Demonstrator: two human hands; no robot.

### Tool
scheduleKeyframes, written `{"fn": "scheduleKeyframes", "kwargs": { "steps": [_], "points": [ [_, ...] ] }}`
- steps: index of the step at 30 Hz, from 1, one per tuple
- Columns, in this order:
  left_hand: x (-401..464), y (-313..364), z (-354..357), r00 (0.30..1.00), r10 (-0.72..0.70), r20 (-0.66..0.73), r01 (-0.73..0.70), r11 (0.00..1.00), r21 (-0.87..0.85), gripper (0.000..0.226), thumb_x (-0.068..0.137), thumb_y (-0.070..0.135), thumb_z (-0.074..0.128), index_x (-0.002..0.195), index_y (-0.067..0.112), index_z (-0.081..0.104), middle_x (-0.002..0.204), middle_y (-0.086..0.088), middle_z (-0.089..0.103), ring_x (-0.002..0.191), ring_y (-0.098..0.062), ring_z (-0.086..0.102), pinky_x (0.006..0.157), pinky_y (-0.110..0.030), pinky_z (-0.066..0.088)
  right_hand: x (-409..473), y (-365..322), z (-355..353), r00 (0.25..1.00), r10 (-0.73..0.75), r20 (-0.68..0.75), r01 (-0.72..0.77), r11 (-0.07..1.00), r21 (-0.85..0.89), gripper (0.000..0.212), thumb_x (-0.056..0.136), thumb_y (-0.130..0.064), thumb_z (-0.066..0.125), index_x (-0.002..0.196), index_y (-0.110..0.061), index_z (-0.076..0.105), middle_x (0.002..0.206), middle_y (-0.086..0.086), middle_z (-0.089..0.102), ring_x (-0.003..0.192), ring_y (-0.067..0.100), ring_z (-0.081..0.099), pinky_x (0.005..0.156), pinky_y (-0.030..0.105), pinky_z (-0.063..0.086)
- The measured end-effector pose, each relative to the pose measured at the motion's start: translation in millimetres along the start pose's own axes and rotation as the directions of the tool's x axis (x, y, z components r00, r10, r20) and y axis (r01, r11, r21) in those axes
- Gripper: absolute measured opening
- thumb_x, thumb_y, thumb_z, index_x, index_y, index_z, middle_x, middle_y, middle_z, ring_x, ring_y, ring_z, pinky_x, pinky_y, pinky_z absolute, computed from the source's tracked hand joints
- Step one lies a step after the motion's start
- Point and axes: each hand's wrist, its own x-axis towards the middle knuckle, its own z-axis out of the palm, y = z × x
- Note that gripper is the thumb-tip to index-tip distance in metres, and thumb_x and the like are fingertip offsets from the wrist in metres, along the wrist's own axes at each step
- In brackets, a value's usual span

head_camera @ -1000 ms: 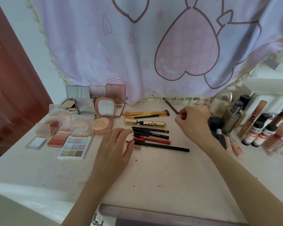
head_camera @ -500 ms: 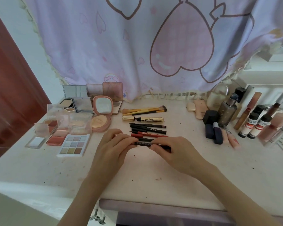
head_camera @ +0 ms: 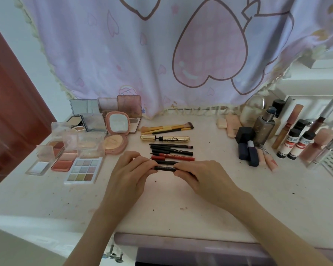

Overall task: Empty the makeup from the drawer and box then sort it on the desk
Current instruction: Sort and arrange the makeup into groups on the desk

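Item: black pencil, slim and dark, lying crosswise at the near end of the row of pens and liners on the desk. It was held just above or on the desk top; which could not be told.

Handling, judged: light, stiff, smooth-barrelled and apt to roll or slip between fingertips. The tip, hidden under the fingers, was probably brittle. Best taken at both ends or mid-barrel with a gentle pinch and set down parallel to its neighbours.

Left hand: fingers curled, tips pinching the pencil's left end.

Right hand: fingers curled over, pinching the pencil's right end; the end itself was covered.

Beyond the pencil, going away from the person: a red liner, further black liners, a gold mascara tube, then yellow-handled brushes.

Left of the pencil: a nine-pan eyeshadow palette, blush pans with clear lids, a round pink compact standing open, and mirrored palettes further back.

Right of the pencil: dark blue lipsticks, pink tubes, a foundation bottle and small white bottles with black caps.

Behind everything: a lilac curtain printed with hearts.
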Motion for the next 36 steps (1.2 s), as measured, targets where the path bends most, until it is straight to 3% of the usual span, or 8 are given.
{"fn": "scheduleKeyframes", "kwargs": {
  "steps": [9, 11, 14, 18, 24, 31, 34, 36],
  "points": [
    [0, 0, 2, 0.999, -0.041, -0.005, 0.041, 0.998, -0.040, 0.036, 0.096, 0.036, 0.039, 0.100, 0.010, 0.063, 0.087, -0.004, 0.065, 0.087, -0.016, 0.045, 0.079, -0.020, 0.036, 3, -2, -2, 0.986, 0.067, 0.149, -0.054, 0.994, -0.092, 0.031, 0.099, -0.039, 0.032, 0.114, -0.023, 0.054, 0.105, -0.006, 0.063, 0.086, 0.015, 0.061, 0.077, 0.029, 0.050],
    [2, 1, 0, 0.988, -0.148, -0.045, 0.144, 0.985, -0.093, 0.035, 0.092, 0.040, 0.045, 0.111, 0.012, 0.055, 0.093, -0.002, 0.062, 0.090, -0.010, 0.046, 0.084, -0.015, 0.035, 6, -10, -1, 0.962, 0.167, 0.215, -0.195, 0.974, 0.119, 0.021, 0.101, -0.031, 0.031, 0.107, -0.022, 0.049, 0.090, -0.007, 0.060, 0.076, 0.011, 0.055, 0.072, 0.024, 0.046],
    [3, 5, -4, 0.963, -0.268, -0.022, 0.258, 0.945, -0.201, 0.043, 0.079, 0.043, 0.057, 0.112, 0.016, 0.050, 0.096, 0.006, 0.053, 0.087, 0.001, 0.042, 0.082, -0.005, 0.033, 13, -21, -2, 0.930, 0.342, 0.136, -0.325, 0.590, 0.739, 0.017, 0.098, -0.014, 0.041, 0.093, -0.022, 0.056, 0.080, -0.010, 0.064, 0.079, 0.008, 0.057, 0.075, 0.024, 0.045],
    [1, 9, -4, 0.969, -0.209, 0.134, 0.228, 0.963, -0.146, 0.039, 0.077, 0.053, 0.052, 0.093, 0.018, 0.059, 0.084, 0.006, 0.055, 0.079, -0.003, 0.045, 0.067, -0.011, 0.037, 23, -29, -2, 0.855, 0.489, 0.172, -0.215, 0.033, 0.976, 0.016, 0.093, -0.009, 0.051, 0.093, -0.011, 0.067, 0.077, -0.002, 0.065, 0.070, 0.012, 0.059, 0.064, 0.022, 0.047],
    [5, 8, -4, 0.990, -0.128, 0.063, 0.135, 0.985, -0.107, 0.054, 0.096, 0.052, 0.026, 0.076, 0.012, 0.057, 0.072, 0.013, 0.036, 0.066, -0.002, 0.032, 0.060, -0.014, 0.034, 26, -34, 5, 0.846, 0.508, 0.162, -0.242, 0.094, 0.966, 0.009, 0.090, -0.006, 0.056, 0.083, -0.005, 0.062, 0.057, 0.001, 0.057, 0.053, 0.014, 0.042, 0.049, 0.021, 0.032],
    [6, 8, -1, 0.992, -0.098, 0.078, 0.103, 0.993, -0.063, 0.035, 0.097, 0.033, 0.031, 0.069, 0.015, 0.045, 0.065, 0.010, 0.034, 0.063, -0.006, 0.026, 0.058, -0.016, 0.028, 20, -28, 5, 0.846, 0.480, 0.233, -0.242, -0.044, 0.969, 0.015, 0.091, -0.001, 0.050, 0.086, 0.002, 0.063, 0.055, 0.001, 0.058, 0.049, 0.008, 0.045, 0.050, 0.017, 0.034],
    [1, 1, -4, 0.963, -0.246, 0.112, 0.262, 0.950, -0.169, 0.026, 0.092, 0.030, 0.031, 0.070, 0.020, 0.041, 0.066, 0.015, 0.030, 0.056, -0.008, 0.030, 0.059, -0.013, 0.034, 20, -10, -5, 0.784, 0.581, 0.219, -0.122, -0.201, 0.972, 0.015, 0.091, -0.002, 0.049, 0.083, 0.000, 0.061, 0.060, 0.004, 0.053, 0.047, 0.007, 0.044, 0.044, 0.014, 0.038],
    [1, 1, -4, 0.949, -0.277, 0.148, 0.300, 0.938, -0.170, 0.026, 0.092, 0.031, 0.029, 0.071, 0.022, 0.038, 0.066, 0.017, 0.029, 0.054, -0.003, 0.033, 0.051, -0.011, 0.032, 20, 3, -19, 0.774, 0.615, 0.149, -0.080, -0.139, 0.987, 0.016, 0.092, -0.004, 0.048, 0.084, -0.002, 0.062, 0.061, 0.003, 0.051, 0.049, 0.008, 0.042, 0.045, 0.015, 0.038]
  ]
}}
